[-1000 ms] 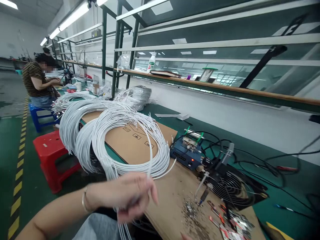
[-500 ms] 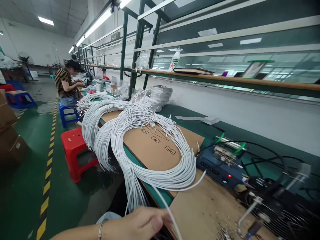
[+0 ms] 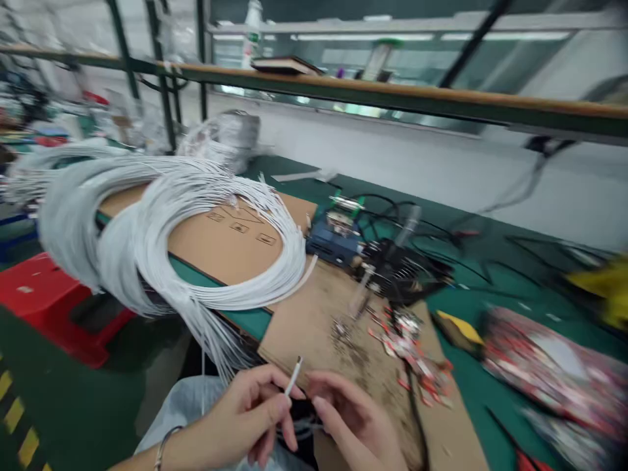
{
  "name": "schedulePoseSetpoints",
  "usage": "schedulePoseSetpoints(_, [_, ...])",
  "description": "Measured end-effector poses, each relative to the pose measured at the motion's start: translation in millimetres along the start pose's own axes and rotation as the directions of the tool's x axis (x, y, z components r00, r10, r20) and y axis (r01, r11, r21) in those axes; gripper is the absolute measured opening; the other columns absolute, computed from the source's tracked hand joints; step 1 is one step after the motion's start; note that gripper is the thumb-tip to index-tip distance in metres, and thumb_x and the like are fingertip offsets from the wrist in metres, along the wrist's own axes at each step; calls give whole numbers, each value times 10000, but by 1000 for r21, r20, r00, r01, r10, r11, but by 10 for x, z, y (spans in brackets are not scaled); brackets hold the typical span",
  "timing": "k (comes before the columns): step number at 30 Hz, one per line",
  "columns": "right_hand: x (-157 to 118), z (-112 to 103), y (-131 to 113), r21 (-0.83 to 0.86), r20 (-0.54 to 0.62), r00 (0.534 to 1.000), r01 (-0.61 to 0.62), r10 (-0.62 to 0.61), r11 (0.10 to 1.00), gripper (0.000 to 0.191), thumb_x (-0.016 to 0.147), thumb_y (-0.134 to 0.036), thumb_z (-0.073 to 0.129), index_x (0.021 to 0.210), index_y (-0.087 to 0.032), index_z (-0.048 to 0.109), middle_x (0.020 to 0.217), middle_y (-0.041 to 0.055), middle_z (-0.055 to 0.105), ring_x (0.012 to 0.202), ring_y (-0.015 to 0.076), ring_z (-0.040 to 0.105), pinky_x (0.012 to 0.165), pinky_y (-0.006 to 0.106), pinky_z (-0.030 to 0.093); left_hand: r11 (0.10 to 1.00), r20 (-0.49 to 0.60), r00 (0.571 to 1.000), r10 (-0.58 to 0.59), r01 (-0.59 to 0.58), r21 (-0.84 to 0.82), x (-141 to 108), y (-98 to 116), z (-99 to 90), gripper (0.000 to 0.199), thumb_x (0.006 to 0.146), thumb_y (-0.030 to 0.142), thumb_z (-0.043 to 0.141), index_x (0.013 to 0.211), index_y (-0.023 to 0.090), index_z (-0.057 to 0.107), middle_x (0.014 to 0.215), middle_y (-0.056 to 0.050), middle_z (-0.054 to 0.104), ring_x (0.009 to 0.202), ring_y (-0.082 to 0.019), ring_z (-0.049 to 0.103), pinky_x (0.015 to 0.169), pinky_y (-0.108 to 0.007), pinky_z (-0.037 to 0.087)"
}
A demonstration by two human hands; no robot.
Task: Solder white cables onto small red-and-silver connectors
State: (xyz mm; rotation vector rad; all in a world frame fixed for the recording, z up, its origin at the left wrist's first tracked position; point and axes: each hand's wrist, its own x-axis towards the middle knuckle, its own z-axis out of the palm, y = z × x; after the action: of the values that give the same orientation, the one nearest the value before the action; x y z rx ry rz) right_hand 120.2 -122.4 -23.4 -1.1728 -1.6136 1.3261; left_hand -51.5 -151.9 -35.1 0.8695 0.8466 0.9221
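Note:
Low in the head view, my left hand (image 3: 252, 412) pinches a white cable end (image 3: 293, 377) between thumb and fingers; its dark tip points up. My right hand (image 3: 350, 418) is close beside it on the right, fingers curled with the fingertips near the cable. Whether anything is between those fingers is hidden. Large coils of white cable (image 3: 294, 261) lie on cardboard on the bench, with loose ends hanging over the front edge. Small red and metal parts (image 3: 417, 347) are scattered on the cardboard right of my hands.
A blue device (image 3: 333, 242) and a black fan-like unit (image 3: 409, 271) stand behind the work area. Bagged red parts (image 3: 554, 373) and a yellow-and-dark object (image 3: 458, 330) lie to the right. A red stool (image 3: 49, 301) is at left, a shelf (image 3: 392, 95) above.
The view has swung right and down, leaving the seated person out of frame. My right hand has come into view beside my left, which now holds up a cable end.

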Motion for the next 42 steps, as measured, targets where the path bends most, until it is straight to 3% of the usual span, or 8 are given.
schedulePoseSetpoints(5, [-3, 31, 24, -11, -47, 998, 32, -32, 999, 58, 746, -219, 603, 728, -171, 630, 605, 13, 578, 541, 140, 499, 511, 241, 403, 945, 51, 999, -21, 3, 328, -25, -61, 53, 265, 860, 375, 447, 795, 135, 537, 633, 33, 484, 377, -21, 381, 358, -130, 295])
schedulePoseSetpoints(10, [-63, -33, -18, -128, -31, 997, 71, -76, 989, 56, 745, -148, 574, 709, -164, 615, 620, -4, 523, 532, 119, 454, 493, 230, 355, 723, 86, 988, 126, -151, 674, 22, -11, 69, 210, 885, 265, 414, 888, 166, 599, 641, 6, 506, 543, -97, 481, 459, -171, 336])
schedulePoseSetpoints(16, [-80, -157, -31, -166, -65, 996, 50, -62, 985, 90, 742, -158, 587, 653, -159, 594, 593, -11, 512, 517, 111, 438, 475, 227, 321, 620, 124, 975, 183, -213, 755, 99, -1, 100, 181, 878, 219, 431, 903, 198, 609, 697, -6, 560, 622, -116, 514, 533, -191, 352])
schedulePoseSetpoints(21, [-96, -104, 20, 103, -28, 998, 50, -47, 993, 190, 723, -159, 614, 547, -158, 544, 544, -22, 468, 518, 108, 405, 474, 234, 288, 783, 46, 991, 126, -128, 608, 152, -89, 174, 185, 842, 288, 508, 736, 153, 576, 601, 11, 539, 546, -101, 487, 503, -188, 361])
schedulePoseSetpoints(25, [-59, -106, 42, 444, -146, 989, 58, 8, 894, 283, 733, -343, 623, 542, -185, 488, 524, -54, 387, 429, 81, 308, 410, 217, 253, 930, 10, 999, 53, -53, 364, 190, -92, 270, 222, 804, 333, 563, 702, 136, 568, 565, 16, 525, 483, -86, 489, 472, -182, 390])
schedulePoseSetpoints(28, [-34, -206, 35, 490, -280, 960, 141, 2, 860, 354, 770, -454, 555, 538, -202, 462, 516, -65, 334, 420, 84, 274, 404, 211, 269, 981, -18, 999, -27, 30, 194, 203, -35, 329, 261, 742, 380, 623, 690, 131, 561, 521, 16, 534, 430, -88, 499, 438, -186, 402])
schedulePoseSetpoints(35, [-93, -266, -79, 11, -67, 992, 106, -105, 994, 38, 709, -175, 666, 689, -166, 696, 632, 42, 627, 595, 162, 544, 548, 278, 411, 950, -52, 999, 11, 6, 313, 206, 1, 289, 261, 779, 369, 580, 676, 131, 606, 508, 1, 544, 432, -97, 507, 445, -192, 400])
schedulePoseSetpoints(42, [-26, -379, -243, -239, 116, 985, 155, -130, 958, 97, 726, -117, 636, 666, -180, 680, 613, 11, 629, 573, 135, 540, 524, 243, 390, 654, 114, 961, 252, -256, 712, 168, 17, 238, 169, 844, 253, 524, 802, 175, 668, 609, -22, 576, 551, -118, 525, 527, -207, 375])
